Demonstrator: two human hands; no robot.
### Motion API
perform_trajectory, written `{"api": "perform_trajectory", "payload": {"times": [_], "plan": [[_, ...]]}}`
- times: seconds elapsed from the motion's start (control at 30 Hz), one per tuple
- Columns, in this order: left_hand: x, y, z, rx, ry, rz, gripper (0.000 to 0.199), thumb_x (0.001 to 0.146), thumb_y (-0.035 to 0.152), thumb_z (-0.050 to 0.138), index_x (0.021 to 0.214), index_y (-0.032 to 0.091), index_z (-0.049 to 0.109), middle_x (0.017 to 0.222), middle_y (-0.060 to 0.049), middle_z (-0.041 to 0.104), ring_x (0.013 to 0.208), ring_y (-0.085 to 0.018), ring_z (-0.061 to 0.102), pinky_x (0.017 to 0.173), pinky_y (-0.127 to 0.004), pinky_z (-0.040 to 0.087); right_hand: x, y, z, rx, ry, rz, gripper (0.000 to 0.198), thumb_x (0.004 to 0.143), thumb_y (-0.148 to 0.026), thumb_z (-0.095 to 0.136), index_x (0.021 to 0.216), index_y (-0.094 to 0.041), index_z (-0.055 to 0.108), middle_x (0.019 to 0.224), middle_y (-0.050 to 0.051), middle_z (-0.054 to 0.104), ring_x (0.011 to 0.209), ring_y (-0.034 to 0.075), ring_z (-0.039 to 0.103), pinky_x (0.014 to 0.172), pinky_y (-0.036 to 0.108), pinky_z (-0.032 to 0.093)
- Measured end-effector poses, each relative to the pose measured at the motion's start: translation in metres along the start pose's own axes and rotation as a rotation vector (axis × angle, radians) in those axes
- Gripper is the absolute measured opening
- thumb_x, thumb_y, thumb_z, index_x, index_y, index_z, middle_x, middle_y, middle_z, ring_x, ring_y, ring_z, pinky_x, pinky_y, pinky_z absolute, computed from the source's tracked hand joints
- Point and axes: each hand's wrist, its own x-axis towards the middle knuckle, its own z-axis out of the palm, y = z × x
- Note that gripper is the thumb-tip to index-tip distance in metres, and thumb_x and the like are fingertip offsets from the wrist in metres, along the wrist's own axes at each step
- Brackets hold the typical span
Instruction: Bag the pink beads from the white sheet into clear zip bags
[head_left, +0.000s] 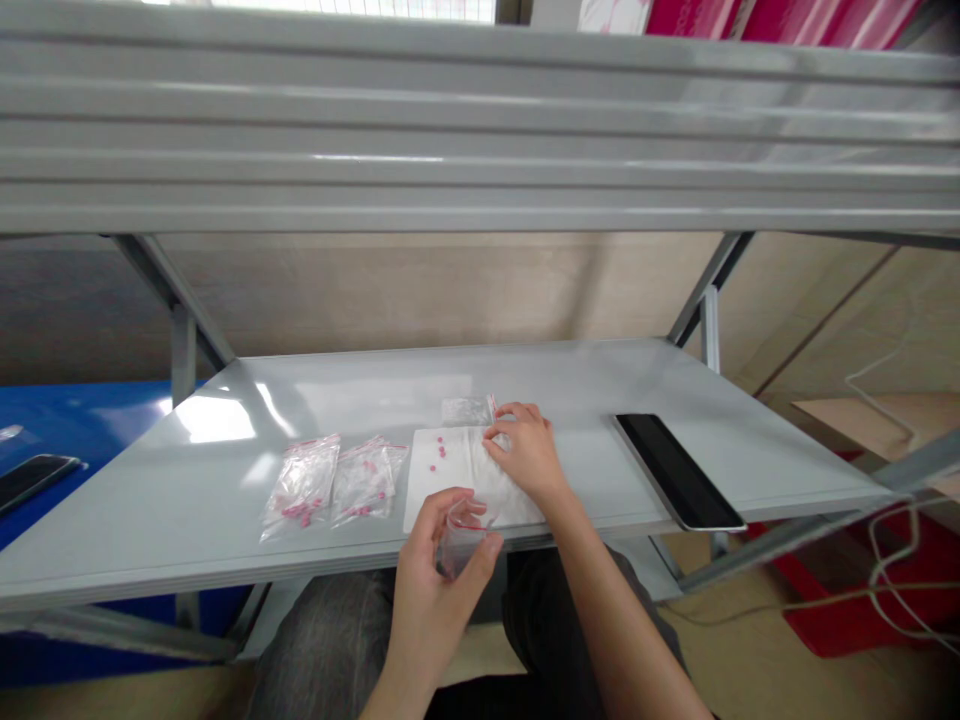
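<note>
My left hand [450, 555] is closed around a small clear zip bag [459, 545] with a red seal line, its mouth spread apart at the front edge of the table. Over the right half of a white paper sheet [420, 505], my right hand [529, 450] has thumb and forefinger curled together; whatever they pinch is too small to make out. Several small pink beads [441, 452] lie on the sheet's left half. Just beyond the paper is another clear zip bag [465, 410], lying flat beside my right fingertips.
Left of the paper lie two groups of clear bags with pink beads, one farther left [300, 490] and one nearer [367, 485]. A black tablet [675, 470] rests at the right. Above runs a grey shelf edge [480, 130]. A phone [37, 480] lies on a blue surface at far left.
</note>
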Motion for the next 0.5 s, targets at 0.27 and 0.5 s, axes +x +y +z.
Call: {"api": "perform_trajectory", "payload": {"times": [0.27,0.5], "plan": [[-0.001,-0.001,0.0,-0.013,0.001,0.035,0.034,0.083,0.034,0.069,0.112,0.022,0.057,0.103,-0.005,0.068,0.095,-0.02,0.065,0.088,-0.032,0.051,-0.005,-0.005,-0.021,0.577,0.054,-0.063,0.004,0.08,-0.023,0.072,0.078,-0.023,0.075,0.104,0.007,0.068,0.106,0.025,0.059,0.097,0.043,0.042],[-0.001,0.002,0.002,-0.039,-0.024,0.03,0.031,0.084,0.032,0.068,0.111,0.023,0.057,0.105,-0.004,0.068,0.098,-0.019,0.064,0.088,-0.031,0.051,-0.029,-0.018,-0.053,1.004,-0.282,-0.303,0.008,0.082,-0.028,0.076,0.089,-0.028,0.077,0.116,0.005,0.063,0.108,0.02,0.06,0.101,0.039,0.042]]}}
